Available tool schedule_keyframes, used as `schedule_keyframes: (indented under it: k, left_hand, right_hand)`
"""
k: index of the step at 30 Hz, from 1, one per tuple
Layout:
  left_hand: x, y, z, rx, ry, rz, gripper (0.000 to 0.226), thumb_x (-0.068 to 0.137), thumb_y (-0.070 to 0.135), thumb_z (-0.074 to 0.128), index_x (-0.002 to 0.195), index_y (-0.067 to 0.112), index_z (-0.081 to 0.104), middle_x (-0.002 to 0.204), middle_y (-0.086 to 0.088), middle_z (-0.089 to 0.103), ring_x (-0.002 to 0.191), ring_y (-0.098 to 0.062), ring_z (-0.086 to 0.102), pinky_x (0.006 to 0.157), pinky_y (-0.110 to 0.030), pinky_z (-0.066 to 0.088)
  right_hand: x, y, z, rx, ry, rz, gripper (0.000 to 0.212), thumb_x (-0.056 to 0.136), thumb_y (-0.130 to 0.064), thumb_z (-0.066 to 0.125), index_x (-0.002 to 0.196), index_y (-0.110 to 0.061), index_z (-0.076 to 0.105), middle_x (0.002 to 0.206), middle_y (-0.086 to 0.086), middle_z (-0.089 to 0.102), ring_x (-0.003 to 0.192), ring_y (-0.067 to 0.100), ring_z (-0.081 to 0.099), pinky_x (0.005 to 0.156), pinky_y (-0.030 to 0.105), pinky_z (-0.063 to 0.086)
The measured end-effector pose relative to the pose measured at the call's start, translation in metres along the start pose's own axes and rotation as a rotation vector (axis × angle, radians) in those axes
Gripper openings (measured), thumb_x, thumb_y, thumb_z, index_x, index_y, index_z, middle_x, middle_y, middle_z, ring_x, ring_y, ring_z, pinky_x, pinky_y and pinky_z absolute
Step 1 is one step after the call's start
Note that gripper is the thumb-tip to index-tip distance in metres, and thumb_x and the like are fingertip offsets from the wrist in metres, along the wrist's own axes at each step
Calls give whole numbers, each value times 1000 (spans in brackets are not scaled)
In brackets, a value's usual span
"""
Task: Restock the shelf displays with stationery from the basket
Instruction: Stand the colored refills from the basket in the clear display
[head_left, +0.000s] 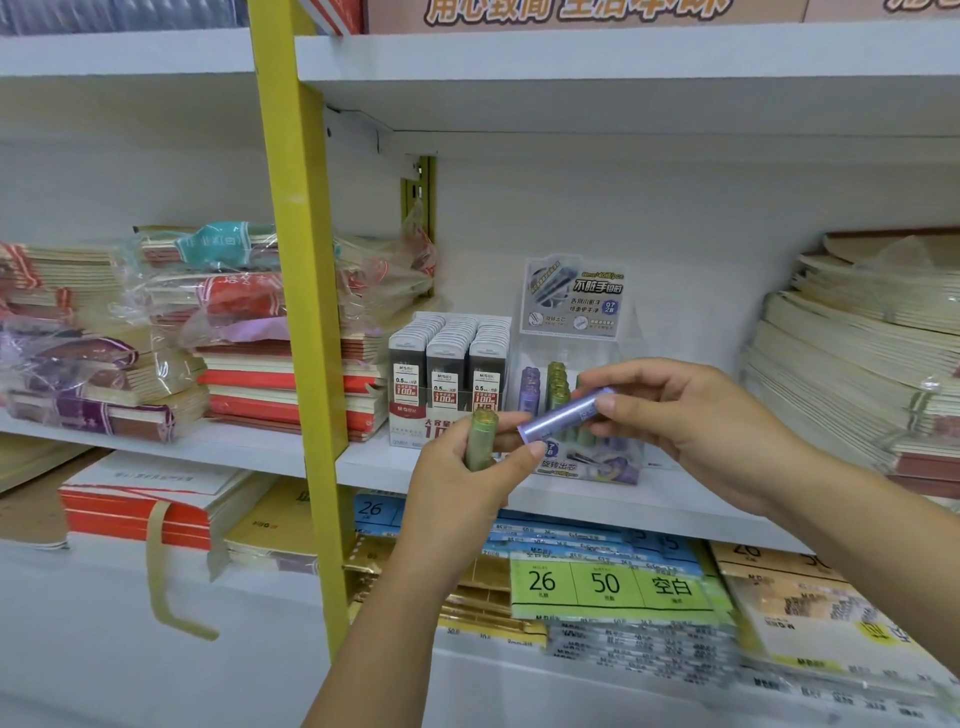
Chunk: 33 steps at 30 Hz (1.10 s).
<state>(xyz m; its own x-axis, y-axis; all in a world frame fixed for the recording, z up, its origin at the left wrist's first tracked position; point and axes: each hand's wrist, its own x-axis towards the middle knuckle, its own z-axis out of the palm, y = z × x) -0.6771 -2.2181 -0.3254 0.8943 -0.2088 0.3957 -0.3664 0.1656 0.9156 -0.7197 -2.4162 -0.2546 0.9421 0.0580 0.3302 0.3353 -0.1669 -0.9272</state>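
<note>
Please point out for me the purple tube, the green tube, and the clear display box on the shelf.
purple tube (566, 414): head view, middle of its barrel, between both hands.
green tube (481, 439): head view, upper barrel above the left hand.
clear display box (571, 296): head view, its printed header card.

Glossy plastic purple tube (566, 414), clear plastic display box (574, 358), crinkled cellophane-wrapped paper notebooks (208, 291).

my hands: 2, left (470, 470), right (691, 415)
tubes I hold: 2, green tube (480, 441), purple tube (566, 413)
lead box rows (449, 364): 3
display case (576, 364): 1
</note>
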Motion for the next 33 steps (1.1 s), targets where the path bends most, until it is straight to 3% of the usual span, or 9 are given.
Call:
schedule_keyframes:
  k: [5,7,9,10,14,18,24,27,33]
  left_hand:
    - [6,-9,7,67,-83,-83,31,87,44,68,109,51,48,78,19,68,64,4,56,69,-28,49]
    - [8,-13,9,25,-114,-125,24,97,36,57,112,43,40,66,15,59,59,0,53,62,-20,50]
    - [9,-14,11,47,-110,-94,12,102,33,47,114,29,44,68,15,60,59,0,54,57,-11,46]
    - [10,-15,11,57,-98,-77,11,103,32,45,112,27,47,75,14,64,62,0,57,58,-11,47]
    - [12,-17,12,40,-42,-64,20,102,28,49,122,24,54,100,6,69,81,-3,67,63,-23,56]
    - [13,-22,10,46,0,-36,18,100,30,53,116,39,55,95,11,70,82,-5,69,62,-25,57]
    - [15,-27,5,127,-7,-31,26,101,33,52,126,26,55,94,23,68,83,-2,69,60,-22,56]
    - [15,-26,5,141,-5,-29,25,100,33,52,124,26,55,95,24,67,83,-1,68,60,-21,56]
    - [13,-20,4,104,-18,-53,28,101,30,52,127,22,57,95,23,69,84,-2,69,62,-22,57]
  right_hand:
    - [16,-27,-18,-300,174,-142,21,82,-3,67,98,-16,61,89,8,73,72,12,68,68,17,55]
    - [32,-44,-37,-524,249,-215,24,82,-5,70,91,-25,59,93,6,72,78,14,66,77,24,53]
    - [47,-56,-52,-711,210,-202,22,81,-9,74,87,-27,62,94,3,73,84,14,67,84,25,51]
    - [53,-57,-57,-776,169,-176,22,80,-10,76,85,-27,64,90,0,73,80,8,67,81,18,50]
    - [73,-49,-62,-1004,58,-152,27,78,-10,78,79,-32,64,82,-8,69,62,-14,57,64,1,42]
    - [82,-33,-58,-1105,-33,-111,25,77,-13,80,86,-30,64,83,-10,66,66,-11,54,61,1,37]
    - [84,-21,-54,-1169,-65,-114,21,77,-14,80,91,-19,66,81,-17,60,65,-22,48,59,0,34]
    - [84,-20,-54,-1221,-91,-137,17,77,-18,79,90,-20,68,80,-18,57,71,-17,50,63,2,35]
    - [83,-13,-53,-1416,-169,-8,8,87,-42,64,88,-50,63,102,-5,50,105,16,40,95,29,31]
